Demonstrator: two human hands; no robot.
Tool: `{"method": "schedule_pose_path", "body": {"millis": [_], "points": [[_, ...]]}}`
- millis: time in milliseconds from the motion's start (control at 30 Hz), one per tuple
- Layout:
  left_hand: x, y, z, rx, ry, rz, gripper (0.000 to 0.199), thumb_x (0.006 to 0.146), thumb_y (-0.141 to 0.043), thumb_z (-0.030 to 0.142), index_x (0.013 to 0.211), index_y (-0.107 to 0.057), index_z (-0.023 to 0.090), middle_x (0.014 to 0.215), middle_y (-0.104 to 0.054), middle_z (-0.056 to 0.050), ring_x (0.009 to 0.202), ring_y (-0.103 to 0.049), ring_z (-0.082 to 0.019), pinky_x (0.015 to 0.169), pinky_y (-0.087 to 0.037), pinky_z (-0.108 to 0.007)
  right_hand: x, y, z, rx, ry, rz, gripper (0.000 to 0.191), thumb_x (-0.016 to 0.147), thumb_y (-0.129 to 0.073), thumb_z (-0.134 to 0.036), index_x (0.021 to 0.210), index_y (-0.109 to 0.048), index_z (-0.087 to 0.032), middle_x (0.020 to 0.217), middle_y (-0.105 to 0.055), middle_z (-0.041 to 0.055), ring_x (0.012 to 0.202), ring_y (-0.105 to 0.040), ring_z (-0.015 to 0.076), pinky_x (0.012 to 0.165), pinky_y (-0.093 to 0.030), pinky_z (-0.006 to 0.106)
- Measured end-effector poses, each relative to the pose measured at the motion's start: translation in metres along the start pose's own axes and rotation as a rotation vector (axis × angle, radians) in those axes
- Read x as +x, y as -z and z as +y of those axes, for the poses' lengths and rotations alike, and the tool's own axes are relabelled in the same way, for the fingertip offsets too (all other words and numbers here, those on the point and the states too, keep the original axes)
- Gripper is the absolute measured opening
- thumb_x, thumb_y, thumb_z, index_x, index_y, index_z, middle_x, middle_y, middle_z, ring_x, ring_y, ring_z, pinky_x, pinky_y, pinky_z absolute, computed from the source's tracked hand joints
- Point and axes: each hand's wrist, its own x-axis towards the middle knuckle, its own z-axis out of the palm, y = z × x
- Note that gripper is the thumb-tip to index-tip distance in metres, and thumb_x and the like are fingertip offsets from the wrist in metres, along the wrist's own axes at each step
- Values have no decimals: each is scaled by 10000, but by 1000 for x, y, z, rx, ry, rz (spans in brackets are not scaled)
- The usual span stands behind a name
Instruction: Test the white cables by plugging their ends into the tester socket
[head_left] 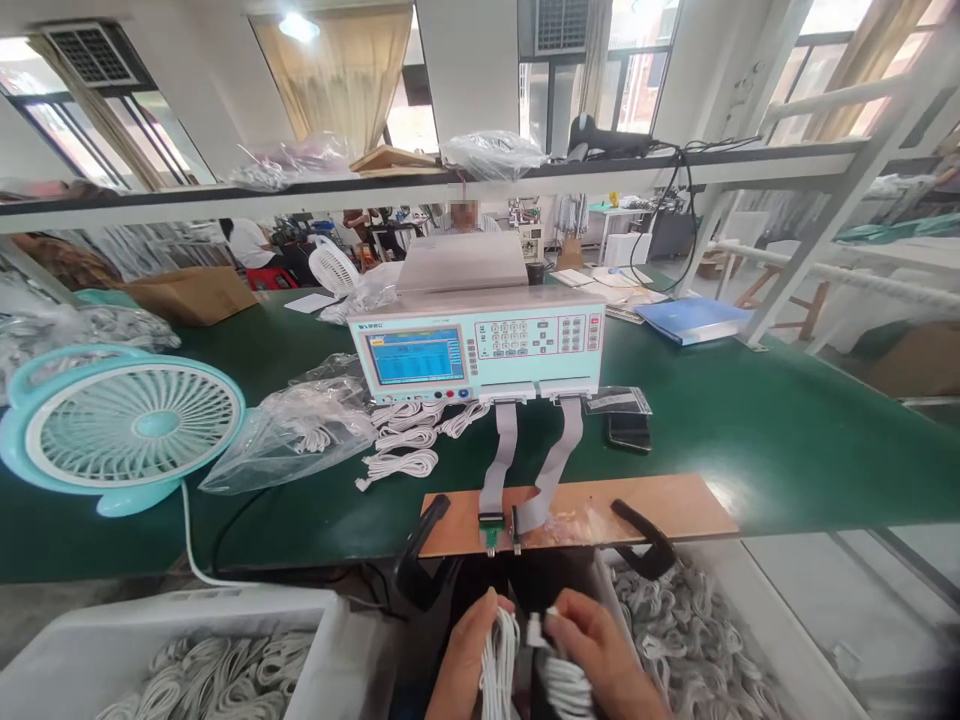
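Observation:
A coiled white cable (499, 665) is gripped in my left hand (465, 655), low in the middle of the view. My right hand (600, 650) is closed around another white cable coil (566, 685), with a white plug (535, 630) sticking up at its fingertips. Both hands are in front of the table's edge, just below a wooden board (645, 505). On the board lie a green adapter board (491, 535) and a small metal-tipped connector (516, 545). Grey ribbon cables (501, 455) link these to a cable tester (540, 345) with a lit blue screen.
White bins with many cable coils stand at left (225, 675) and right (705, 630). Black clamps (424, 560) hold the board. Several cable coils (401, 463), a plastic bag (300, 430), a fan (135, 425), a phone (630, 432) and a blue folder (694, 318) lie on the table.

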Motion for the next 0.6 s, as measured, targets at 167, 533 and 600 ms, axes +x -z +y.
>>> {"method": "schedule_pose_path", "body": {"millis": [167,533,600], "points": [[-1,6,-14,4,3,29,429,601,-619,594,675,-578,174,350,-404,74,290,-339,-63,297,-241,-168,-46,85,23,-714,-38,131,125,687,-574,-298,603,-544,-210,631,-510,12,563,-453,182,548,-325,297],[-24,-10,-23,376,-588,-52,357,600,-663,432,885,-650,217,776,-570,-25,663,-513,-165,604,-419,-232,-28,-19,-3,68,56,-247,255,714,-640,-401,820,-543,-190,742,-514,-18,685,-467,157,625,-384,251],[-28,-3,-19,398,-572,-96,380,675,-584,490,928,-649,215,773,-557,-35,690,-518,-179,630,-418,-250,-29,-14,-2,1,62,-288,216,706,-663,-361,818,-584,-193,770,-523,-11,711,-470,164,658,-385,260]]}}
